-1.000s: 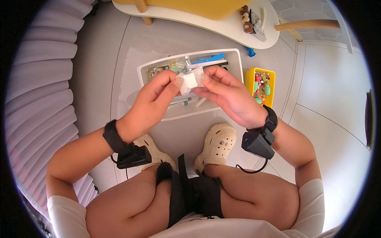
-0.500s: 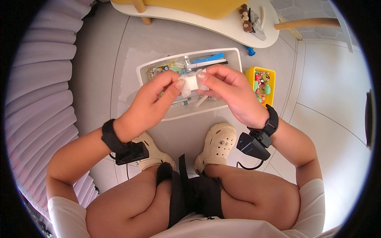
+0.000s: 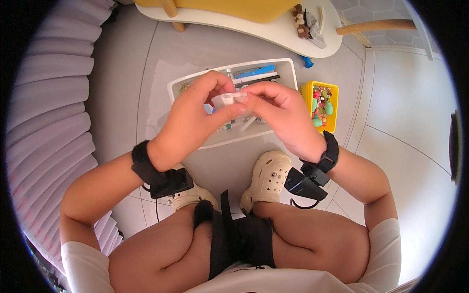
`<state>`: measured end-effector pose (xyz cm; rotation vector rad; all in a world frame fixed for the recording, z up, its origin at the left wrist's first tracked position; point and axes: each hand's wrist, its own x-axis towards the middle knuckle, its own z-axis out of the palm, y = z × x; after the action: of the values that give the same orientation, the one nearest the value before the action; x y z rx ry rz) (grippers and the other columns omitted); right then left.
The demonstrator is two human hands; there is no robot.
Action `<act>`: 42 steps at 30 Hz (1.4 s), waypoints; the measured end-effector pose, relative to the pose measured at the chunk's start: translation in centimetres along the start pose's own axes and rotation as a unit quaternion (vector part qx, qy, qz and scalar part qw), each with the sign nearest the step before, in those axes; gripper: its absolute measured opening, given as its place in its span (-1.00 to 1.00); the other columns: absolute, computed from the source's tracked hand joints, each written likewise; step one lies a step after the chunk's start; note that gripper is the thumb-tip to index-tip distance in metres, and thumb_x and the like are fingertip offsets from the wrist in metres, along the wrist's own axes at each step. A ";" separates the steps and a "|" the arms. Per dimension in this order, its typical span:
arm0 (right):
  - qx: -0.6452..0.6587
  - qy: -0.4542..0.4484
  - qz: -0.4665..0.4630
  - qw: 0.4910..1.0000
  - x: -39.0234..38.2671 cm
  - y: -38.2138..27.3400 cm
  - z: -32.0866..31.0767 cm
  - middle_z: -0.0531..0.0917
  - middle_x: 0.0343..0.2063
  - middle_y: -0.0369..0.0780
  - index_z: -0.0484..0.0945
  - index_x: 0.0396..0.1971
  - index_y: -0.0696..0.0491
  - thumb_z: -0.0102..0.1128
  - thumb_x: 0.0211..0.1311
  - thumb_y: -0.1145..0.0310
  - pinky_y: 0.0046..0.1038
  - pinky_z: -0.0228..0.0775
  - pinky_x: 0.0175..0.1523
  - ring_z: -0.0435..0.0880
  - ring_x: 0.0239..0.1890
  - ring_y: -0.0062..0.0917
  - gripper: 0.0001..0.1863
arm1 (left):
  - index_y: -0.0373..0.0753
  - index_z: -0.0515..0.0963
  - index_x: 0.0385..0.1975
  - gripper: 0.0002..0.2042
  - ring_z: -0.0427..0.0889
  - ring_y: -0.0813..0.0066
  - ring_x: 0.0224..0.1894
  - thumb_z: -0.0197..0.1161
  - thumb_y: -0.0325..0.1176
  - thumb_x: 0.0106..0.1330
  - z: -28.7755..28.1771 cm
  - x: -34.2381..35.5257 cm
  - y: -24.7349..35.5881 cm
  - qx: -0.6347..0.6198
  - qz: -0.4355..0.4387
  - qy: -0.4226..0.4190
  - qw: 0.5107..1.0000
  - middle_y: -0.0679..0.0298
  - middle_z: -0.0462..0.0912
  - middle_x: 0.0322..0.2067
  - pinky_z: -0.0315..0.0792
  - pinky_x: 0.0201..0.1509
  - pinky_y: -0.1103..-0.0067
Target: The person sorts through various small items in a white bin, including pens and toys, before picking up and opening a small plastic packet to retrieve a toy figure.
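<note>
Between my two hands is a small white packet in clear, crinkled plastic [image 3: 225,100], held above a white bin. My left hand [image 3: 190,115] pinches it, with the thumb across its near side and the fingers curled behind. My right hand [image 3: 283,107] grips its right end between thumb and forefinger. Fingers cover much of the packet, so what is inside cannot be made out. Below lies the white bin [image 3: 215,145], holding a blue long-shaped item [image 3: 256,72], a dark-green-marked pen [image 3: 223,128] and other small things partly hidden by my hands.
A yellow basket [image 3: 305,95] of small colourful pieces stands right of the bin. Beyond it is a white low shelf [image 3: 273,31] with a brown beaded item [image 3: 300,22]. A blue scrap [image 3: 307,62] lies on the floor. A pleated curtain [image 3: 53,112] hangs at left; my beige clogs [image 3: 268,176] are near the bin.
My left hand has shifted right and its thumb now lies across the packet. The packet has been turned or folded and shows less of its white face.
</note>
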<state>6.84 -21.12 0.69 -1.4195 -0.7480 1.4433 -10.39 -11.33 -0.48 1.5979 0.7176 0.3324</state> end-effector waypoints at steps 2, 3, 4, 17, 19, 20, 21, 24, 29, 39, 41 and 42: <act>0.002 -0.003 0.002 1.000 0.0 0.2 -0.2 0.68 -0.32 -0.31 0.61 -0.19 0.19 0.19 0.32 0.39 -0.64 0.45 -0.13 0.62 -0.26 -0.73 -0.81 | -0.27 0.43 -0.09 -0.68 0.46 0.59 -0.10 0.37 -0.40 0.23 -0.2 0.1 0.3 0.005 -0.019 -0.036 0.999 0.34 0.49 -0.17 0.36 0.01 0.61; 0.024 -0.010 0.022 0.999 0.0 0.2 -0.3 0.67 -0.30 -0.31 0.60 -0.17 0.18 0.16 0.34 0.38 -0.63 0.44 -0.11 0.61 -0.24 -0.72 -0.80 | -0.28 0.44 -0.10 -0.71 0.47 0.60 -0.12 0.35 -0.41 0.24 -0.2 0.1 0.4 0.005 -0.010 -0.032 0.999 0.35 0.51 -0.19 0.36 0.00 0.62; 0.047 -0.018 0.042 0.998 -0.1 0.1 -0.2 0.67 -0.28 -0.31 0.59 -0.14 0.17 0.14 0.36 0.37 -0.63 0.43 -0.09 0.60 -0.23 -0.72 -0.79 | -0.28 0.46 -0.12 -0.73 0.49 0.60 -0.15 0.34 -0.42 0.25 -0.2 0.1 0.4 0.005 -0.001 -0.027 1.000 0.35 0.52 -0.21 0.37 -0.02 0.62; 0.137 -0.060 0.151 0.977 -1.4 -0.2 -0.2 0.60 -0.17 -0.32 0.52 -0.13 0.14 0.05 0.43 0.33 -0.56 0.41 0.11 0.54 -0.08 -0.70 -0.80 | -0.33 0.43 0.03 -0.71 0.51 0.56 -0.01 0.22 -0.47 0.34 -1.3 -1.2 0.2 -0.199 -0.141 -0.119 0.963 0.33 0.56 -0.12 0.38 0.11 0.57; 0.088 -0.047 0.128 0.987 -1.9 -0.3 0.0 0.60 -0.19 -0.32 0.52 -0.13 0.15 0.06 0.42 0.36 -0.56 0.42 0.08 0.56 -0.11 -0.70 -0.81 | -0.34 0.39 0.09 -0.65 0.51 0.54 0.00 0.24 -0.44 0.34 -0.7 -1.7 0.5 -0.198 -0.071 -0.122 0.970 0.32 0.56 -0.13 0.38 0.13 0.57; 0.089 -0.048 0.129 0.987 -1.7 -0.5 0.1 0.60 -0.19 -0.32 0.52 -0.13 0.15 0.06 0.42 0.36 -0.56 0.42 0.08 0.56 -0.11 -0.70 -0.81 | -0.34 0.39 0.09 -0.65 0.51 0.54 0.00 0.24 -0.44 0.34 -0.5 -1.7 0.6 -0.198 -0.072 -0.122 0.970 0.32 0.56 -0.13 0.38 0.13 0.57; 0.077 -0.050 0.116 0.989 -1.5 -0.8 0.3 0.60 -0.21 -0.33 0.53 -0.13 0.15 0.07 0.41 0.37 -0.58 0.43 0.05 0.56 -0.13 -0.71 -0.82 | -0.33 0.40 0.05 -0.67 0.52 0.55 -0.01 0.26 -0.43 0.33 -0.3 -1.6 0.9 -0.141 -0.060 -0.111 0.982 0.31 0.56 -0.15 0.39 0.11 0.58; 0.017 -0.055 0.097 0.994 -1.1 -1.0 0.2 0.60 -0.25 -0.34 0.53 -0.15 0.14 0.08 0.40 0.39 -0.61 0.42 -0.01 0.55 -0.18 -0.72 -0.84 | -0.31 0.42 -0.06 -0.73 0.53 0.58 -0.05 0.28 -0.41 0.32 -0.5 -0.7 0.9 -0.094 -0.113 -0.105 0.984 0.30 0.56 -0.18 0.42 0.06 0.60; 0.023 -0.076 0.100 0.992 -1.6 -0.6 0.0 0.60 -0.27 -0.36 0.53 -0.18 0.14 0.08 0.40 0.40 -0.65 0.38 -0.07 0.54 -0.21 -0.74 -0.86 | -0.30 0.45 -0.26 -0.75 0.53 0.69 -0.22 0.36 -0.32 0.26 -0.4 -0.9 0.5 -0.211 -0.145 -0.118 0.959 0.38 0.55 -0.29 0.45 -0.16 0.71; 0.097 -0.113 0.123 0.981 -2.7 -0.7 -0.5 0.63 -0.27 -0.31 0.54 -0.19 0.16 0.12 0.40 0.32 -0.61 0.42 0.00 0.57 -0.18 -0.71 -0.80 | -0.32 0.44 -0.12 -0.83 0.56 0.63 -0.10 0.21 -0.42 0.38 -0.9 -1.8 0.7 -0.263 -0.130 -0.190 0.937 0.29 0.59 -0.16 0.47 0.00 0.63; 0.102 -0.116 0.127 0.980 -2.8 -0.6 -0.8 0.63 -0.26 -0.31 0.53 -0.18 0.16 0.12 0.40 0.32 -0.61 0.42 0.00 0.57 -0.17 -0.71 -0.80 | -0.33 0.44 -0.08 -0.81 0.56 0.62 -0.08 0.19 -0.44 0.38 -1.2 -2.0 0.7 -0.264 -0.129 -0.197 0.936 0.27 0.59 -0.14 0.47 0.02 0.62; 0.127 -0.098 0.134 0.978 -2.9 -0.3 -1.0 0.62 -0.25 -0.31 0.53 -0.17 0.17 0.11 0.40 0.32 -0.61 0.42 0.00 0.56 -0.17 -0.71 -0.79 | -0.33 0.42 -0.01 -0.77 0.55 0.60 -0.08 0.16 -0.45 0.40 -1.5 -2.1 0.7 -0.253 -0.129 -0.188 0.940 0.27 0.57 -0.12 0.45 0.05 0.61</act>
<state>7.51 -23.87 1.93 -1.2248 -0.4811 1.8384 -12.70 -11.49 0.82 1.0210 0.4838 0.0067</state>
